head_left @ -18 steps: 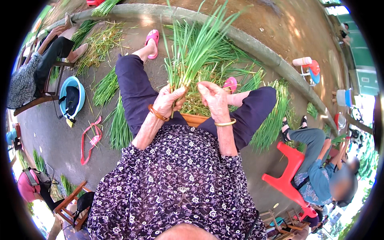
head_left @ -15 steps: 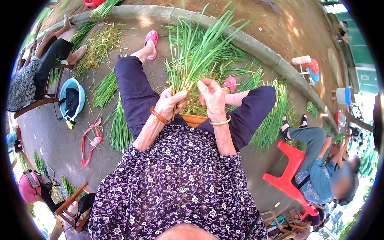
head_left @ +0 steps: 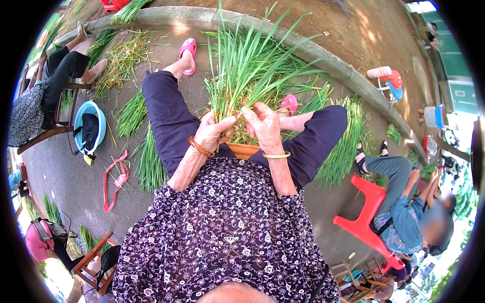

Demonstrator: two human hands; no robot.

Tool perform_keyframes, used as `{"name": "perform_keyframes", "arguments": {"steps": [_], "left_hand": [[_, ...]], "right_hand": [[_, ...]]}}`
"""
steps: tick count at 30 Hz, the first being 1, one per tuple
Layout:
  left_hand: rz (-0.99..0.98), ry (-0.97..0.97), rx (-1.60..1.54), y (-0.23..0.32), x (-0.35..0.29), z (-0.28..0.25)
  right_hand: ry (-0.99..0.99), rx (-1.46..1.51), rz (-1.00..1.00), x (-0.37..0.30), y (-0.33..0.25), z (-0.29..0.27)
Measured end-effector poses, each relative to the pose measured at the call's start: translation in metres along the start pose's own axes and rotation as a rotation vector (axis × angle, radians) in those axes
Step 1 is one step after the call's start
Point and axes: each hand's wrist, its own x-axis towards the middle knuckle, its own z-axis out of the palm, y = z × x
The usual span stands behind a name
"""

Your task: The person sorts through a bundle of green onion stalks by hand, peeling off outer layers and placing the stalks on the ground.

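Between my knees my left hand (head_left: 212,133) is closed round the lower stems of a bunch of long green leaves, which look like garlic chives (head_left: 237,76). Their blades fan out away from me. My right hand (head_left: 264,127) pinches at the pale stem ends, close beside the left fingertips; exactly which stems it has is hidden by the fingers. Below the hands shows the edge of an orange-brown container or seat (head_left: 243,150), mostly covered by my hands and shirt.
More chives lie in piles (head_left: 339,146) around my feet. A concrete kerb (head_left: 323,58) curves beyond them. On the left are a blue basin (head_left: 102,124) holding a black item and a red strap (head_left: 107,188). A red plastic stool (head_left: 364,207) and a seated person (head_left: 404,217) are on the right.
My right hand has moved slightly left and down, closer to my left hand, and its fingers now meet the stems. The left hand keeps its hold on the bunch.
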Motion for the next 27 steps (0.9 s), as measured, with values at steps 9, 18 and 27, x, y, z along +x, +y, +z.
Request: {"name": "perform_keyframes", "arguments": {"steps": [9, 18, 27], "left_hand": [[0.029, -0.003, -0.053, 0.0, 0.003, -0.004], [0.053, 0.069, -0.152, 0.001, 0.004, 0.006], [0.12, 0.166, -0.153, 0.006, 0.016, 0.0]], "right_hand": [[0.126, -0.226, -0.142, -0.002, -0.004, 0.006], [0.143, -0.713, -0.619, -0.006, -0.012, 0.01], [-0.081, -0.749, -0.581, -0.033, -0.01, 0.018]]}}
